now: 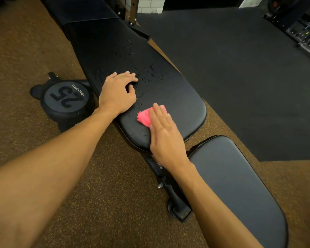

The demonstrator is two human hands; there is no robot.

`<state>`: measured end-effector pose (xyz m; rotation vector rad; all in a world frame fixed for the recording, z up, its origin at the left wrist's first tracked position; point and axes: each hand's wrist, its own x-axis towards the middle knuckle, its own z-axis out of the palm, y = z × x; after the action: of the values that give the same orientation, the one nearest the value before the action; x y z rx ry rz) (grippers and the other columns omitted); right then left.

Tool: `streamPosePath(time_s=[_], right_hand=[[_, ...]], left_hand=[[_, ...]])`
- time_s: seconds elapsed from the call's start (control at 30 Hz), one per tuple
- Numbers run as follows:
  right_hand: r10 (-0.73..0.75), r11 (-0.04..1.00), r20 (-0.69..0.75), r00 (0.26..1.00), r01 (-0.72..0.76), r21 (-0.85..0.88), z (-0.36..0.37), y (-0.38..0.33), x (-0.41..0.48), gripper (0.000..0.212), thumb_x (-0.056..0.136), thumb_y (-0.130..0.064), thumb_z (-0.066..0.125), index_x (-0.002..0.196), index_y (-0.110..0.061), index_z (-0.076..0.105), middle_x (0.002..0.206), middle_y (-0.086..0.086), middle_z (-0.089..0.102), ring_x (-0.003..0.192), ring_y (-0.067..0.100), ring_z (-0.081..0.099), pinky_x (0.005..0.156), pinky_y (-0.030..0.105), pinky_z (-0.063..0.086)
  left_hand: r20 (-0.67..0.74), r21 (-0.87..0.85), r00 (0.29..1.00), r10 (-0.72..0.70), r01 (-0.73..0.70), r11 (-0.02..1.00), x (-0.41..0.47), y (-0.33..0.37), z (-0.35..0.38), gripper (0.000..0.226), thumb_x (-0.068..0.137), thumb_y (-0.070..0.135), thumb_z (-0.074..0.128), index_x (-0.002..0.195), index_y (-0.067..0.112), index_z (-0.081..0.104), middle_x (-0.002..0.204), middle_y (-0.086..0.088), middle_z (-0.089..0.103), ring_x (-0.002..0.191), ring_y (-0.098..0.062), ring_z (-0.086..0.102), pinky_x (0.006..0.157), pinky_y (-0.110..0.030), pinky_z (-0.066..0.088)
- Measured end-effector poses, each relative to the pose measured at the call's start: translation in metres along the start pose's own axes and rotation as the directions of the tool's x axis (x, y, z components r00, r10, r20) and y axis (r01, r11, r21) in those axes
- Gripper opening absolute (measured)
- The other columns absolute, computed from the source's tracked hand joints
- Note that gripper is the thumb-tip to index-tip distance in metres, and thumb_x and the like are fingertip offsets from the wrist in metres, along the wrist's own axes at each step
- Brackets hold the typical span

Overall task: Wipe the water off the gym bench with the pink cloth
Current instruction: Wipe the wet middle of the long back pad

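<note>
The black gym bench back pad runs from the upper left toward the centre, with water droplets spread over its surface. A crumpled pink cloth lies on the pad's near end. My right hand presses flat on the cloth with straight fingers, covering most of it. My left hand rests on the pad's left edge, fingers loosely bent on the wet surface and holding nothing.
The bench's seat pad lies at the lower right, the metal frame below it. A 25 dumbbell stands on the brown floor left of the bench. Dark rubber mat and a rack at right.
</note>
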<state>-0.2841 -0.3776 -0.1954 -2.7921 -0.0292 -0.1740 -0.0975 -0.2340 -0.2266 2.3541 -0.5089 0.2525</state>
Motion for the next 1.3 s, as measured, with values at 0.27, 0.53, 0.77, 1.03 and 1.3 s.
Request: streamPosePath(time_s=[0.27, 0.53, 0.77, 1.03, 1.3], right_hand=[[0.135, 0.990, 0.009, 0.991, -0.135, 0.046, -0.018, 0.028, 0.013, 0.050, 0.116, -0.024, 0.036, 0.164, -0.009, 0.036, 0.175, 0.006, 0.024, 0.164, 0.021, 0.014, 0.134, 0.038, 0.012], [-0.111, 0.994, 0.096, 0.989, 0.108, 0.029, -0.005, 0.002, 0.006, 0.051, 0.115, -0.022, 0.037, 0.165, -0.010, 0.033, 0.175, 0.005, 0.023, 0.164, 0.020, 0.010, 0.134, 0.035, 0.009], [0.109, 0.993, 0.036, 0.993, -0.111, 0.046, -0.016, 0.026, 0.038, 0.049, 0.116, -0.022, 0.036, 0.163, -0.011, 0.037, 0.174, 0.007, 0.025, 0.164, 0.024, 0.015, 0.133, 0.040, 0.016], [-0.113, 0.993, 0.110, 0.987, 0.108, 0.054, -0.005, -0.001, 0.064, 0.047, 0.116, -0.026, 0.040, 0.161, -0.015, 0.042, 0.172, 0.005, 0.031, 0.163, 0.023, 0.018, 0.133, 0.038, 0.014], [0.133, 0.990, 0.011, 0.991, -0.134, 0.041, -0.014, 0.020, 0.061, 0.048, 0.116, -0.023, 0.038, 0.162, -0.014, 0.040, 0.173, 0.005, 0.029, 0.163, 0.024, 0.016, 0.132, 0.038, 0.018]], left_hand=[[0.106, -0.043, 0.993, 0.050, -0.045, 0.998, -0.002, -0.005, -0.006, 0.039, 0.101, 0.016, 0.056, 0.138, 0.020, 0.067, 0.153, 0.003, 0.058, 0.150, -0.013, 0.043, 0.131, -0.044, 0.019], [0.074, 0.114, 0.997, 0.009, -0.017, 0.993, -0.007, -0.011, -0.016, 0.041, 0.106, 0.026, 0.052, 0.145, 0.022, 0.061, 0.161, 0.001, 0.049, 0.155, -0.014, 0.033, 0.131, -0.050, 0.010], [0.076, 0.078, 0.997, 0.029, -0.035, 0.996, -0.008, -0.034, -0.033, 0.042, 0.108, 0.030, 0.052, 0.148, 0.020, 0.058, 0.161, -0.002, 0.048, 0.155, -0.017, 0.034, 0.131, -0.044, 0.019], [0.059, 0.041, 0.998, -0.007, 0.004, 0.999, -0.010, -0.031, -0.028, 0.042, 0.109, 0.028, 0.050, 0.149, 0.018, 0.057, 0.163, -0.002, 0.045, 0.157, -0.015, 0.030, 0.132, -0.041, 0.012], [0.052, 0.041, 0.999, -0.008, 0.006, 0.999, -0.011, -0.029, -0.026, 0.042, 0.110, 0.029, 0.049, 0.150, 0.019, 0.057, 0.163, -0.001, 0.045, 0.156, -0.015, 0.030, 0.132, -0.040, 0.011]])
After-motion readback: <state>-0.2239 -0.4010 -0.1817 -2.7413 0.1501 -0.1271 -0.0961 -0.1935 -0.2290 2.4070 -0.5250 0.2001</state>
